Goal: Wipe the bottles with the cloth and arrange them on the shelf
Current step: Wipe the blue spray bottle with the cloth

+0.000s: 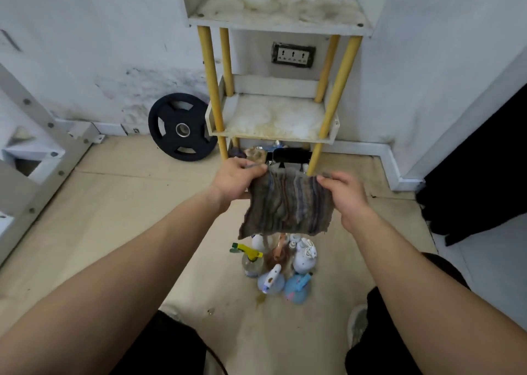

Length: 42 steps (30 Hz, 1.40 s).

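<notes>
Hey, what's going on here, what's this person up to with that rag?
A person holds a striped grey-brown cloth spread between the left hand and the right hand, each pinching a top corner. A cluster of plastic spray and pump bottles stands on the floor beneath it, untouched. Ahead is the white shelf unit with yellow posts; none of those bottles is on it yet.

Down on the floor (128, 192), a tight cluster of bottles (278, 266) stands just in front of the shelf (271, 116). A weight plate (182, 128) stands there too, beside the shelf's left legs. The shelf's two upper tiers are stained.
</notes>
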Available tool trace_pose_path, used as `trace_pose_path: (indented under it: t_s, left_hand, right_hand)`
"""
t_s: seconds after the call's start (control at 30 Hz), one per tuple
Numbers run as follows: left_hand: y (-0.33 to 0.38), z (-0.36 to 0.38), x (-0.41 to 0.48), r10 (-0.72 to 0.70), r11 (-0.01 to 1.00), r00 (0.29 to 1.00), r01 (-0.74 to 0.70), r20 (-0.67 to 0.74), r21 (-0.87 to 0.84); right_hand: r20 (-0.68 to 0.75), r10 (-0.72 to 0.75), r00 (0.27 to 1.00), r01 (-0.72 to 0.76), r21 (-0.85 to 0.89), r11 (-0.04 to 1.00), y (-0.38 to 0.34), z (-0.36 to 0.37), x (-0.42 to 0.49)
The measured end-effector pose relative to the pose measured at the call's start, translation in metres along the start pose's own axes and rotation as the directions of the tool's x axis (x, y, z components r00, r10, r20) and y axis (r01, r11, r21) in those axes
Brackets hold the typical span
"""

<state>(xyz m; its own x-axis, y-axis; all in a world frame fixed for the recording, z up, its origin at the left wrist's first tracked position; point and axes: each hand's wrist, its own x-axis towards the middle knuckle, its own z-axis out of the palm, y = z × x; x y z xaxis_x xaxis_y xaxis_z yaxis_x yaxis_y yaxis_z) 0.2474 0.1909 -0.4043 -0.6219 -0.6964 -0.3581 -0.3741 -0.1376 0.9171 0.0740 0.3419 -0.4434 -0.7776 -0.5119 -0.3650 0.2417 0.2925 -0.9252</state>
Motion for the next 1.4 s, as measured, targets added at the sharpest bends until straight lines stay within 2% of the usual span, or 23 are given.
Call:
trace_pose_path:
  t_s: [0.1,0.23,0.37,0.57,0.6,0.67,0.73,0.8,0.87,0.97,1.03,1.07,1.13,1.2,1.3,1.4]
  left_hand:
    - [-0.006,0.008,-0.020,0.049,0.998,0.999,-0.048,0.008,-0.038]
    - [-0.016,0.027,-0.027,0.050,0.988,0.999,-0.048,0.013,-0.148]
    - [-0.029,0.050,-0.032,0.041,0.970,0.995,-0.019,0.089,-0.244]
    - [-0.029,0.072,-0.026,0.057,0.925,0.987,0.004,0.150,-0.379]
    - [-0.028,0.074,-0.024,0.062,0.916,0.987,0.002,0.147,-0.400]
    - [-0.030,0.075,-0.021,0.086,0.903,0.987,-0.019,0.138,-0.430]
    - [-0.034,0.072,-0.018,0.114,0.903,0.987,-0.054,0.115,-0.427]
    - [-0.039,0.067,-0.014,0.091,0.916,0.993,-0.057,0.069,-0.397]
    - [-0.044,0.062,-0.010,0.068,0.944,0.997,-0.049,0.046,-0.328]
    - [-0.043,0.055,-0.007,0.159,0.979,0.981,-0.142,0.108,-0.149]
    - [-0.039,0.048,-0.008,0.223,0.975,0.953,-0.221,0.206,-0.034]
    - [-0.038,0.043,-0.009,0.237,0.970,0.937,-0.242,0.257,-0.010]
    - [-0.036,0.035,-0.011,0.224,0.973,0.917,-0.229,0.330,-0.024]
    - [-0.035,0.028,-0.012,0.195,0.980,0.918,-0.193,0.346,-0.040]
    - [-0.035,0.022,-0.011,0.150,0.989,0.971,-0.149,0.186,-0.015]
    - [-0.040,0.021,-0.007,0.067,0.995,0.997,-0.064,0.027,-0.083]
  right_hand:
    - [0.049,-0.102,0.994,0.106,-0.068,0.992,-0.007,0.005,-0.022]
    - [0.099,-0.180,0.979,0.178,0.036,0.983,-0.011,0.019,-0.044]
    - [0.056,-0.196,0.979,0.191,0.082,0.978,0.001,0.021,-0.053]
    - [0.064,-0.216,0.974,0.202,0.173,0.964,0.019,0.017,-0.050]
    - [0.051,-0.244,0.968,0.235,0.147,0.961,0.021,0.020,-0.047]
    - [0.039,-0.389,0.920,0.390,-0.039,0.920,0.027,0.028,-0.042]
    - [0.128,-0.504,0.854,0.519,-0.237,0.821,0.032,0.033,-0.039]
    - [0.233,-0.497,0.836,0.548,-0.311,0.776,0.036,0.035,-0.035]
    - [0.201,-0.466,0.862,0.506,-0.265,0.821,0.035,0.034,-0.032]
    - [0.097,-0.383,0.919,0.394,-0.165,0.904,0.022,0.025,-0.023]
    - [0.239,-0.221,0.946,0.250,-0.098,0.963,0.013,0.015,-0.015]
    - [0.358,-0.135,0.924,0.171,-0.071,0.983,0.011,0.011,-0.010]
    - [0.558,-0.012,0.830,0.056,-0.062,0.997,0.011,0.003,-0.004]
    - [0.609,-0.006,0.793,0.078,-0.091,0.993,0.014,-0.001,0.000]
    - [0.588,-0.018,0.808,0.097,-0.103,0.990,0.016,-0.006,0.006]
    - [0.572,-0.061,0.818,0.058,0.023,0.998,0.013,-0.008,0.007]
